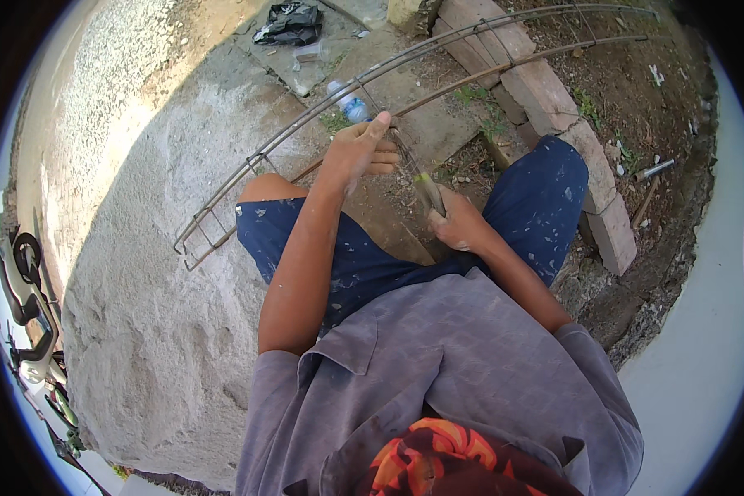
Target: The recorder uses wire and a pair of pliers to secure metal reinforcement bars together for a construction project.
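Note:
A long cage of steel bars with cross ties arches across my lap from left to upper right. My left hand is at its near bar, thumb raised and fingers curled; what they grip is unclear. My right hand is closed on a pale-handled tool with some yellow-green on it, angled up toward my left hand. Thin dark wires or metal lie between the tool and the bar; I cannot tell which.
A pale sand or mortar heap fills the left. Concrete blocks line the right beside soil. A plastic bottle and black bag lie ahead. Motorbikes stand far left; a white wall is right.

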The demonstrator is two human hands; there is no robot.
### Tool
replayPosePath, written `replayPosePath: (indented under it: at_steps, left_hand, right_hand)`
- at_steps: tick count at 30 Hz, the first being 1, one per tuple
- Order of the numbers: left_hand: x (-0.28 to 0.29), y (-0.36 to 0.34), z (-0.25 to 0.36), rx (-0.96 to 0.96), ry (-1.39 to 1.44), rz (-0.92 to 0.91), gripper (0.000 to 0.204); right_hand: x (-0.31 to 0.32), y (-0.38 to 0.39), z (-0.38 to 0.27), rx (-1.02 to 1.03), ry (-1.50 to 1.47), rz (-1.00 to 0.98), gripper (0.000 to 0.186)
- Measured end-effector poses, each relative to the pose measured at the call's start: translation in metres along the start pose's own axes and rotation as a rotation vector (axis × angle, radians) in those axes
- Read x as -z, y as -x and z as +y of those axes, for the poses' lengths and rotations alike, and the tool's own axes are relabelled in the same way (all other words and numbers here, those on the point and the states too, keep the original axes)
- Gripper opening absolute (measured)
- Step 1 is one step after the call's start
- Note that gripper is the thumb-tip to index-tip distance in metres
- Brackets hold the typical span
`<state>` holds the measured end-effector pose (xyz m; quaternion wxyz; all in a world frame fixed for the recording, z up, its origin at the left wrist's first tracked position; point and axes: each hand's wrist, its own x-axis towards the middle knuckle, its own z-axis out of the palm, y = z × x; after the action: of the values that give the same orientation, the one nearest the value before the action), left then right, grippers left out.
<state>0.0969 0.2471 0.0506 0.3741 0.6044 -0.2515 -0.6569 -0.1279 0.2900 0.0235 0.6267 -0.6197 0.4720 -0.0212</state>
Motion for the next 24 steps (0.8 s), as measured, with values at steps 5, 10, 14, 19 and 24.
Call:
replayPosePath:
  at_steps: [5, 10, 14, 19, 24]
  left_hand:
    - [-0.027, 0.021, -0.005, -0.104, -0.131, -0.007, 0.070]
    - [-0.029, 0.024, 0.000, -0.131, -0.594, 0.053, 0.046]
    - [-0.018, 0.033, 0.015, -0.519, -0.787, 0.423, 0.023]
    - [0.021, 0.019, 0.042, -0.353, -0.394, 0.509, 0.028]
    - [0.015, 0.017, 0.026, -0.326, -0.419, 0.379, 0.027]
  right_hand:
    - [0.004, 0.009, -0.019, 0.030, 0.749, 0.432, 0.063]
    - [0.022, 0.012, -0.028, 0.106, 0.936, 0.524, 0.061]
    - [0.056, 0.023, -0.036, 0.222, 1.165, 0.660, 0.063]
    - [0.106, 0.048, -0.043, 0.354, 1.111, 0.820, 0.079]
    - [0.203, 0.072, -0.017, -0.066, 0.894, 1.190, 0.074]
